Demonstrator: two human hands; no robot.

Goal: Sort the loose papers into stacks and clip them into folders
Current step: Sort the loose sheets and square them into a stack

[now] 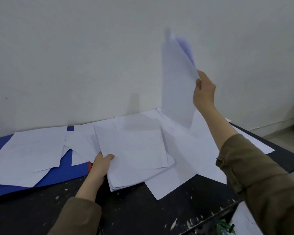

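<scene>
— Talk me through it: what's your left hand doing?

— My left hand (101,164) grips the near left edge of a stack of white sheets (134,150), thumb lying on top, the other fingers tucked underneath where I can't see them. The stack sits at the middle of the dark, paint-flecked worktop (134,212), its near corner fanned out a little.

— And the right?

— My right hand (204,91) is up high, fingers clamped on the edge of a few sheets (177,82). They hang upright in front of the pale wall (75,56), clear of the worktop, and they're blurred, so I can't count them.

— What's lying around the stack?

— Loose papers (29,153) spread to the left, over a blue folder (64,173) that shows beneath and between them. More loose white sheets (187,160) lie to the right, overlapping, one corner pointing toward me. Just beside my left wrist there's a small red thing (90,166) peeking out at the folder's edge; I can't tell what it is.

— Anything further right?

— A dark board (282,158) under the far right sheets, reaching past the worktop's edge.
</scene>
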